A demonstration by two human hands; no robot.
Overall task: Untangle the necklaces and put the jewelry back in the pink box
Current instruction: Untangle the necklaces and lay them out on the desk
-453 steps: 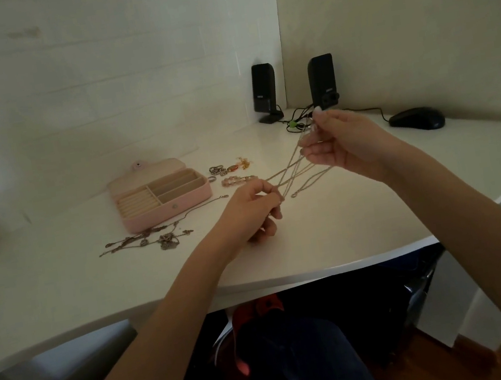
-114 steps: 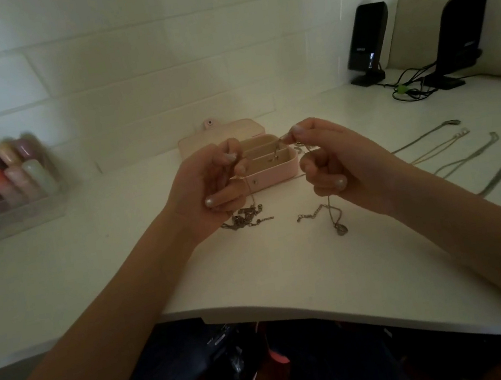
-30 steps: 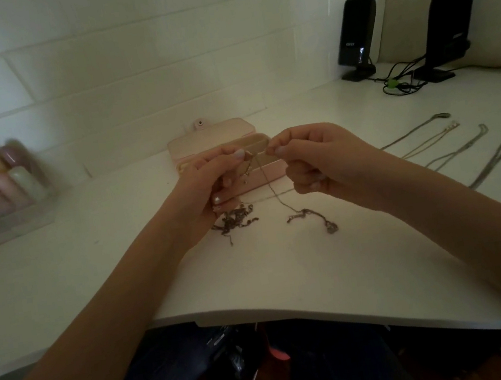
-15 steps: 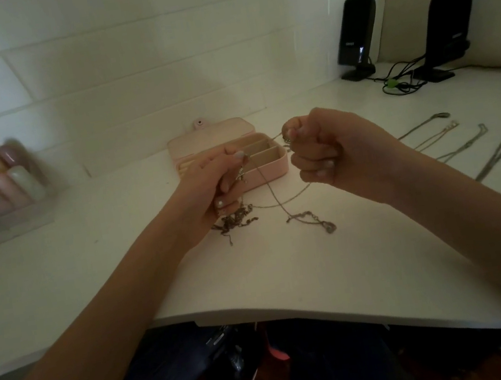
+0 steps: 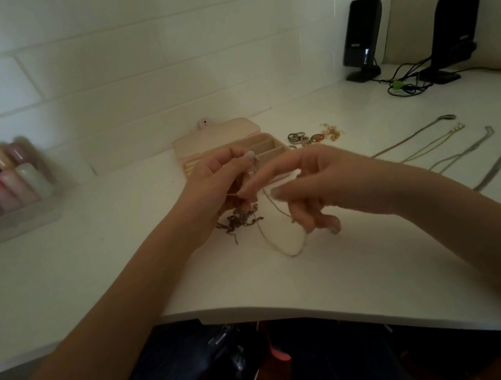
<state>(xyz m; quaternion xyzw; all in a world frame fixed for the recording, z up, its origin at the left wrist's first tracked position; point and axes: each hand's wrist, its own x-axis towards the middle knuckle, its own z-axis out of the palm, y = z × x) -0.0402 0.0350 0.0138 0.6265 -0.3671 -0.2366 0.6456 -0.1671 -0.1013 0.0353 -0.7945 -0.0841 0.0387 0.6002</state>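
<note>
- Head view: left hand (image 5: 213,189) raised in front of the box (image 5: 230,150), fingers (image 5: 249,156) pinching one end of a thin chain (image 5: 283,243); likely pinned so the knot stays put while the other hand works.
- Right hand (image 5: 313,187) level with it, palm down, fingers (image 5: 258,185) loosely spread, index reaching toward the left hand's pinch; whether they grip the chain, cannot tell (blurred).
- Chain loops down onto the bench (image 5: 351,265); dark tangle (image 5: 240,220) lies under the left hand.
- Box open, behind the hands, ready to receive.
- Four necklaces (image 5: 450,146) laid straight, apart, at right, probably already sorted; rings (image 5: 300,140) beside the box.
- Both forearms angle inward over the bench edge.
</note>
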